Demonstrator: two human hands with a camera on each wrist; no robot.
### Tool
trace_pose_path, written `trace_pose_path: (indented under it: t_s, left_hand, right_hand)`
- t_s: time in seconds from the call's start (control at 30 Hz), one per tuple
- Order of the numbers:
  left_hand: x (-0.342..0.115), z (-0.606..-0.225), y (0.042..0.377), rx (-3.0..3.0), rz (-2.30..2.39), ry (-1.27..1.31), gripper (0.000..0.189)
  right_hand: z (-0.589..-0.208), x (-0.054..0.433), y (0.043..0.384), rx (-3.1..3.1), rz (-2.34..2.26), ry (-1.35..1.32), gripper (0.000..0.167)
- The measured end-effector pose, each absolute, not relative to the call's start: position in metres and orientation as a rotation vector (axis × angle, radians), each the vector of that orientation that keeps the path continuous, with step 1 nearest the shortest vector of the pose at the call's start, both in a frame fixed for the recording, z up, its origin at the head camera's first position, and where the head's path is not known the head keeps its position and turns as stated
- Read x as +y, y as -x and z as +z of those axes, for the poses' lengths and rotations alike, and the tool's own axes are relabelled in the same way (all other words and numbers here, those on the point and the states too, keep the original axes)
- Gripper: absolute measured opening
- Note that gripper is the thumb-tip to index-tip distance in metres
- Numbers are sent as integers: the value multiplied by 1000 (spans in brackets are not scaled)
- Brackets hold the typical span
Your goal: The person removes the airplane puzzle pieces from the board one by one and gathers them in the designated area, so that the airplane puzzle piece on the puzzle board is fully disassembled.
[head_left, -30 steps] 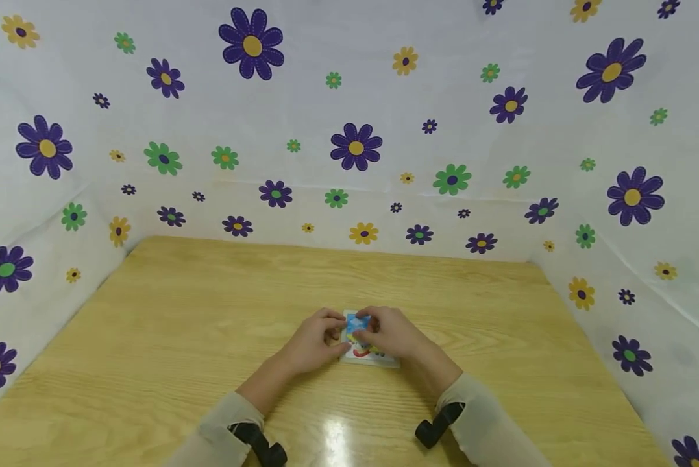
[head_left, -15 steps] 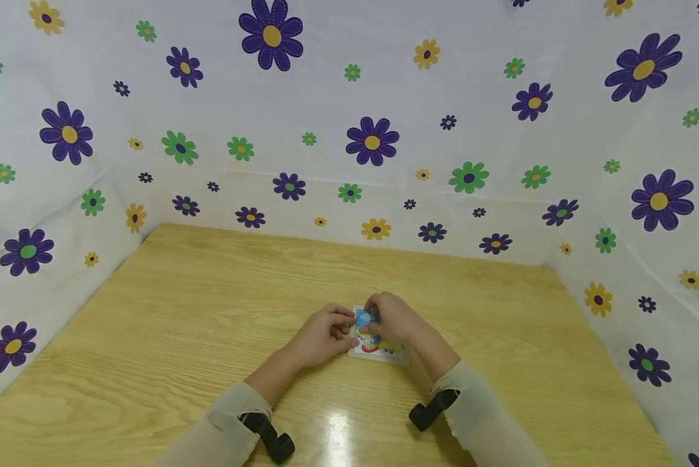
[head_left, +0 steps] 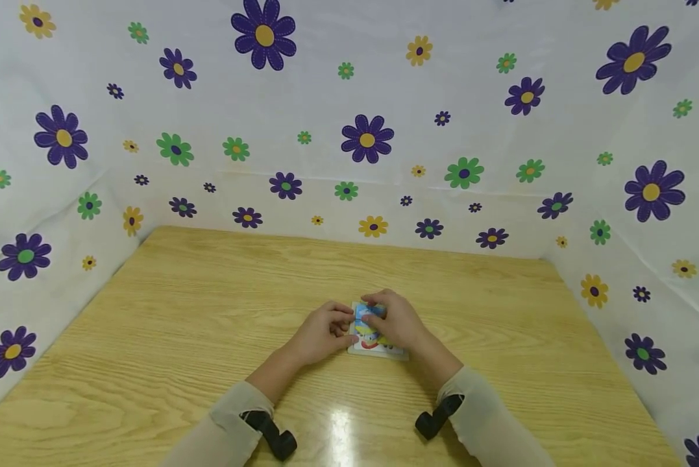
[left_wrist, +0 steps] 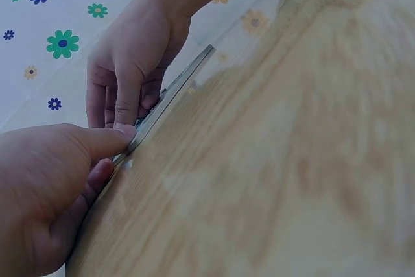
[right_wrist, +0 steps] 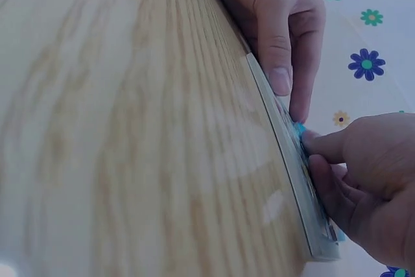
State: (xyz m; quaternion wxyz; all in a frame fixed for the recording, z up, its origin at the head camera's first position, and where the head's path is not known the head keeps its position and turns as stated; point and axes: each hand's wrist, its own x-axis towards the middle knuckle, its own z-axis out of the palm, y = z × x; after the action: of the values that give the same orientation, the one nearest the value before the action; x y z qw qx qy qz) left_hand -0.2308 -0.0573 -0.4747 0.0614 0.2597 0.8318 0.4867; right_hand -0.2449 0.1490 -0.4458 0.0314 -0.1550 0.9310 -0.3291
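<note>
A small flat picture puzzle (head_left: 378,353) with a pale frame lies on the table, its picture blue at the top, yellow and red lower down. My left hand (head_left: 320,334) holds its left side, thumb on the near corner and fingertips at the upper left edge. Over the right half, my right hand (head_left: 403,322) has thumb and index finger at a blue puzzle piece (head_left: 365,311) in the upper part. The right hand covers much of the picture. In the right wrist view, blue shows between both hands' fingertips, above the frame's side (right_wrist: 293,172).
The wood-grain table (head_left: 220,292) spreads around the puzzle. White cloth (head_left: 302,104) with purple, green and yellow flowers rises at the back and both sides. Black wrist cameras (head_left: 279,444) sit on both sleeves.
My right hand had raised the blue piece at a tilt half a second ago; it now lies flatter in the picture. The left hand keeps its place at the frame. The head view shifted slightly.
</note>
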Motion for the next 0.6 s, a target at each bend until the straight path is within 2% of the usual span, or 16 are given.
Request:
trace_pose_path:
  t_s: [0.2,0.47,0.6]
  left_hand:
    - [-57,-473,229,2495,1489,-808,39]
    - [-56,-475,231,2506,1477,-788,40]
    - [-58,-474,230,2500,1487,-777,38]
  right_hand:
    - [-442,147,242,2897,-907,555,29]
    - [-439,150,239,2797,-1162,295,19]
    - [-441,159,236,2687,-1383,195,19]
